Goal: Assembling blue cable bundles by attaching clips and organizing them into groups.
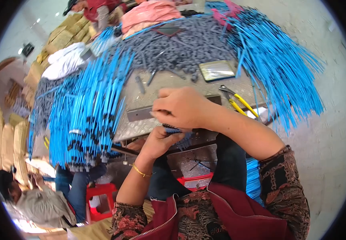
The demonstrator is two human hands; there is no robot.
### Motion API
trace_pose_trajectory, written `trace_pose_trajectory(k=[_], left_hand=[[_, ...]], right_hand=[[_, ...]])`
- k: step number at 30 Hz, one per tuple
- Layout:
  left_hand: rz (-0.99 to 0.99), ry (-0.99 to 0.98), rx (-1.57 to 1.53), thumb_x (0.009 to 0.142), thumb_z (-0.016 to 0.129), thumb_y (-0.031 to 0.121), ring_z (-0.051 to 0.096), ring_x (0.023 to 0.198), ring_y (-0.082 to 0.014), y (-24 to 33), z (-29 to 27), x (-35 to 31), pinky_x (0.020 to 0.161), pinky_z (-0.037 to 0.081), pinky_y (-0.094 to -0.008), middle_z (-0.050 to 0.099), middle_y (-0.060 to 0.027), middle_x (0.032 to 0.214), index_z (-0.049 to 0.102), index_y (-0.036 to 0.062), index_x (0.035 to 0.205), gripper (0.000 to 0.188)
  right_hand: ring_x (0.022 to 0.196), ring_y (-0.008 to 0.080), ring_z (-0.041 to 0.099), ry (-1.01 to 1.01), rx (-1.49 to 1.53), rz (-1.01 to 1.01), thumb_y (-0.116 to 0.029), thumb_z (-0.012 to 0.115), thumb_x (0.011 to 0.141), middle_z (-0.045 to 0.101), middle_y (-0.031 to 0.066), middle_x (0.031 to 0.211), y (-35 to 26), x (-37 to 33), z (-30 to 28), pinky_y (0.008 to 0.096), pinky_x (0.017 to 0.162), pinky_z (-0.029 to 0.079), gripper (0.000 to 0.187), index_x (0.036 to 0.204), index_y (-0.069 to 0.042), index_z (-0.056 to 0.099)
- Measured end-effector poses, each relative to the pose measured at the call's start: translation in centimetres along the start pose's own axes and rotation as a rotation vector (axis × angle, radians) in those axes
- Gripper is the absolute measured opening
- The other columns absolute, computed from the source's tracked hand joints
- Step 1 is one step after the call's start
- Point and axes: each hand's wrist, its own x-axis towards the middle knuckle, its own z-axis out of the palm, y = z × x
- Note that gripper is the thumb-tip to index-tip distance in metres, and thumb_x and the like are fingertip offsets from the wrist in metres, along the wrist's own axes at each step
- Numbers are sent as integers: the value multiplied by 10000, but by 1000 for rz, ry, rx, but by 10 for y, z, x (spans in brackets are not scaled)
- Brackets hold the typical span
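The left hand (159,143) is clamped round a blue-and-black piece (173,130); the right hand (179,107) curls above, grip unclear.

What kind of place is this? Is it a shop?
Probably a small factory or workshop, not a shop. The worktable holds a heap of small grey parts and yellow-handled pliers, with big bunches of thin blue rods around.

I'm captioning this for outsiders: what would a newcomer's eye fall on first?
Probably the bright blue rods massed at both sides of the table. Between them, toward the far side, spreads a heap of grey pieces. Nearer, the left hand and right hand are close together, yellow-handled pliers to their right.
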Motion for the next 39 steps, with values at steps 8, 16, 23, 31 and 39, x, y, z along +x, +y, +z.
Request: trace_pose_trajectory(k=[8, 16, 23, 31, 39], left_hand=[[144, 135, 1, 840, 587, 96, 563, 831, -66, -4, -4, -15, 763, 446, -238, 658, -6, 885, 658, 48, 996, 178], [124, 93, -90, 851, 569, 59, 582, 938, -112, -8, -6, -5, 849, 448, -262, 653, -38, 970, 636, 5, 1010, 180], [161, 91, -146, 845, 565, 29, 591, 947, -133, -14, -14, -6, 861, 455, -272, 650, -63, 985, 624, -18, 1006, 178], [155, 79, -135, 847, 561, 37, 575, 911, -94, -10, -11, -6, 839, 444, -243, 651, -34, 966, 634, -8, 1007, 182], [134, 61, -103, 841, 554, 24, 594, 930, -141, -9, -10, -5, 853, 449, -267, 652, -76, 976, 621, -23, 1026, 203]], right_hand=[[578, 235, 531, -28, 115, -86, -110, 606, 723, 541, 98, 698, -15, 18, -7, 334, 520, 411, 95, 787, -40, 611], [583, 184, 503, -180, 204, 125, -144, 607, 781, 553, 94, 716, -3, 29, -7, 296, 542, 406, 137, 842, -21, 599], [563, 185, 480, -131, 229, 380, -176, 603, 814, 534, 103, 678, -1, 1, -26, 293, 532, 390, 159, 849, -22, 586], [601, 280, 530, -137, -35, 155, -193, 599, 823, 551, 141, 692, 9, -12, -25, 341, 550, 410, 164, 830, -32, 565], [613, 241, 544, -60, 16, 219, -183, 574, 837, 577, 133, 731, 27, -19, -34, 313, 570, 430, 165, 879, -24, 588]])
